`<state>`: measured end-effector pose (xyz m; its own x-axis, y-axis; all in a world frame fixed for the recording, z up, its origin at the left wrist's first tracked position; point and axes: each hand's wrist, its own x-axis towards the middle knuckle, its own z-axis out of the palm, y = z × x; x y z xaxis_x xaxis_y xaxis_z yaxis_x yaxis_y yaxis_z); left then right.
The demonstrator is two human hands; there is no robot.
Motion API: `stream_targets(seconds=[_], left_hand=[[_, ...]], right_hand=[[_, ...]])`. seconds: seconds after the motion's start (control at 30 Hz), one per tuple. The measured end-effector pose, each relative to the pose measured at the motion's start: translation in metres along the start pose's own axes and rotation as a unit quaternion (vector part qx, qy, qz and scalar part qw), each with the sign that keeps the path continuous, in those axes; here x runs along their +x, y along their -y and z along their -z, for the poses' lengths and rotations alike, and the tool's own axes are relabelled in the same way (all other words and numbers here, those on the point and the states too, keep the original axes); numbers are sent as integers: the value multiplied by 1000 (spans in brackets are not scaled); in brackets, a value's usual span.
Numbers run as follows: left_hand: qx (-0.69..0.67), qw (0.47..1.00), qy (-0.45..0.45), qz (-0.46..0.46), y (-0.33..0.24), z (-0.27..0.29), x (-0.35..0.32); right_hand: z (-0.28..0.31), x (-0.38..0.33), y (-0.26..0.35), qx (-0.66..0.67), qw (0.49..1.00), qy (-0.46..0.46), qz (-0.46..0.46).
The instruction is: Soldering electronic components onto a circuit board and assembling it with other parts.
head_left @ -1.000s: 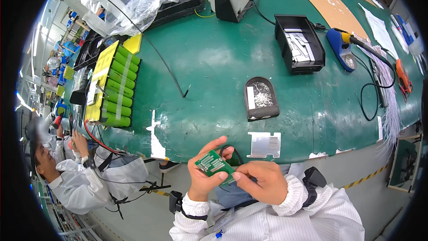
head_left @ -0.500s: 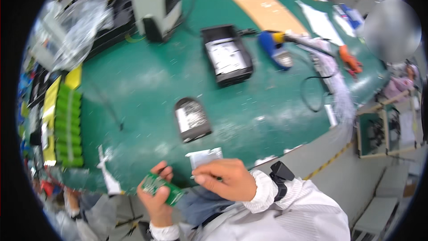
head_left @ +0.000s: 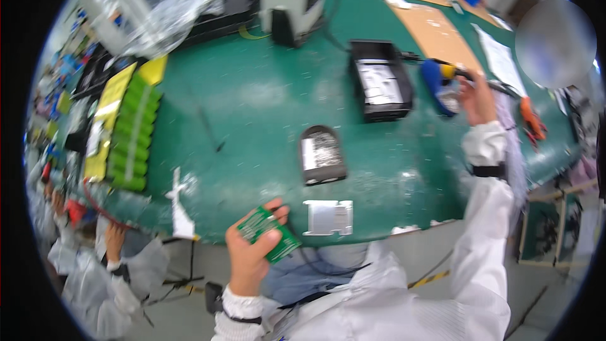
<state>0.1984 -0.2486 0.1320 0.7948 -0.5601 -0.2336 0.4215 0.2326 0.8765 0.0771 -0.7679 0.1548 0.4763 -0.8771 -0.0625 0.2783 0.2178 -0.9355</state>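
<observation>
Head view: left hand [head_left: 249,259] gripping green circuit board [head_left: 268,233]; right hand [head_left: 475,96] closing on soldering iron [head_left: 442,79] across desk [head_left: 252,107]. Next, judged: iron to board.

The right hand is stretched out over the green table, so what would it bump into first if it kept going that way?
Most likely the blue soldering-iron stand with a yellow-handled tool: the right hand already seems to touch it, though depth is hard to judge.

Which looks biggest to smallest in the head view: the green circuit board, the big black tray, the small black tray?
1. big black tray
2. small black tray
3. green circuit board, in the left hand; it sits nearer the camera, so its true rank is unsure.
</observation>
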Motion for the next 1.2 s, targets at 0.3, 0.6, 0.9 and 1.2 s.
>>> stream_targets(seconds=[0.3, 0.6, 0.9, 1.2], left_hand=[[-17, 998, 1, 56, -8, 6, 1], [-24, 996, 8, 83, -11, 14, 4], [4, 996, 19, 92, -11, 5, 7], [7, 995, 35, 88, -12, 9, 5]], right_hand=[[-20, -79, 9, -345, 863, -157, 334], [-100, -258, -45, -56, 957, 203, 200], [-121, -254, -82, -49, 892, 411, 181], [-129, -257, -92, -85, 848, 394, 344]])
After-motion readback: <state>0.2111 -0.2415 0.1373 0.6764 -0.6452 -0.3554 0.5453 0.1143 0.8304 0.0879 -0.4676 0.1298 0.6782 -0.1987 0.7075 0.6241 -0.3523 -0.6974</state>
